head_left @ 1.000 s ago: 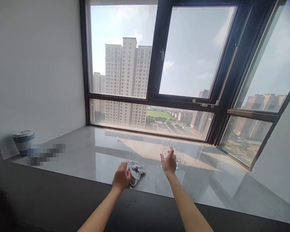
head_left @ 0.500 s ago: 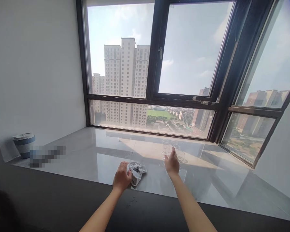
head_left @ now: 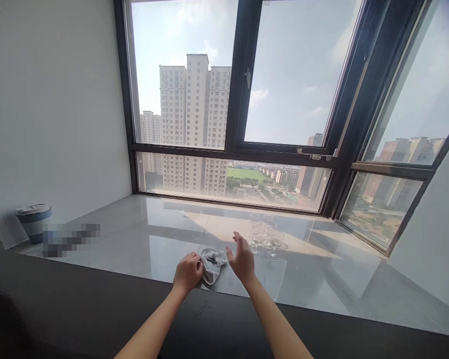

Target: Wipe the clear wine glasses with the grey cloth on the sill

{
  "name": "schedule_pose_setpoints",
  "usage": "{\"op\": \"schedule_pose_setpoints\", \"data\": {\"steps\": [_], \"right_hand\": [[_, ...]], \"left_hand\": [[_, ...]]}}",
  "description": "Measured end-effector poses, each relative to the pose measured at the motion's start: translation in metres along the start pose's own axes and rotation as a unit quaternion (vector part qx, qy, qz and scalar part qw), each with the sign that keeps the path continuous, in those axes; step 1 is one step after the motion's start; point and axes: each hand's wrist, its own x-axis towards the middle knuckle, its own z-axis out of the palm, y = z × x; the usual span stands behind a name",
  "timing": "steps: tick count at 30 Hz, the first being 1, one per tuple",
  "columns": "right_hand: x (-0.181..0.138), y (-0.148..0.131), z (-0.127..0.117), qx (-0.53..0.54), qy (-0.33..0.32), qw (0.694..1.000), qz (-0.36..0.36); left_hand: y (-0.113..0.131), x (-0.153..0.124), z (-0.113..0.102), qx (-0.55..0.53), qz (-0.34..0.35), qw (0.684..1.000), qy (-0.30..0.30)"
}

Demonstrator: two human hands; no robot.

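Observation:
A crumpled whitish-grey cloth (head_left: 213, 269) with a dark patch lies near the front edge of the glossy sill. My left hand (head_left: 188, 272) is closed at the cloth's left edge, thumb and fingers pinching it. Just right of the cloth, my right hand (head_left: 242, 259) hovers with fingers and thumb apart and nothing between them. Behind and to the right of that hand, several clear stemmed glasses (head_left: 272, 242) stand upright in a cluster, partly in sunlight. The hand is apart from them.
The tiled sill (head_left: 115, 249) runs below a dark-framed window (head_left: 232, 152). At its far left stands a lidded blue-and-white cup (head_left: 35, 224), beside a blurred-out patch (head_left: 71, 239). A wall (head_left: 60, 99) bounds the left side, and the sill drops off at its front edge.
My right hand has come away from the glasses, moving left and nearer toward the cloth. The left hand has closed on the cloth's edge. The view has shifted slightly.

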Motion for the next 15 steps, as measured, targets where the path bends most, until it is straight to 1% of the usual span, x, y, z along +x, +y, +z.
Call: {"op": "schedule_pose_setpoints", "data": {"steps": [2,4,6,8,11,13,15], "right_hand": [[-0.008,-0.014,0.017,0.053,-0.085,0.995,-0.002],[-0.015,-0.023,0.033,0.089,-0.150,0.985,0.003],[-0.022,-0.026,0.044,0.100,-0.194,0.976,0.008],[-0.028,-0.024,0.046,0.085,-0.210,0.974,0.001],[-0.036,-0.013,0.033,0.041,-0.204,0.978,-0.020],[-0.043,-0.001,0.014,0.008,-0.195,0.980,-0.024],[-0.051,0.014,-0.011,-0.030,-0.181,0.983,-0.021]], "left_hand": [[0.001,0.001,-0.004,0.008,0.035,0.999,-0.023],[0.001,0.002,-0.005,0.012,0.042,0.999,-0.029],[0.000,0.002,-0.004,0.012,0.029,0.999,-0.022],[-0.001,0.003,-0.001,0.007,0.013,1.000,-0.006],[-0.003,0.003,0.003,-0.003,-0.010,1.000,0.003],[-0.005,0.003,0.005,-0.005,-0.021,1.000,0.001],[-0.005,0.004,0.006,-0.005,-0.028,1.000,0.001]]}}
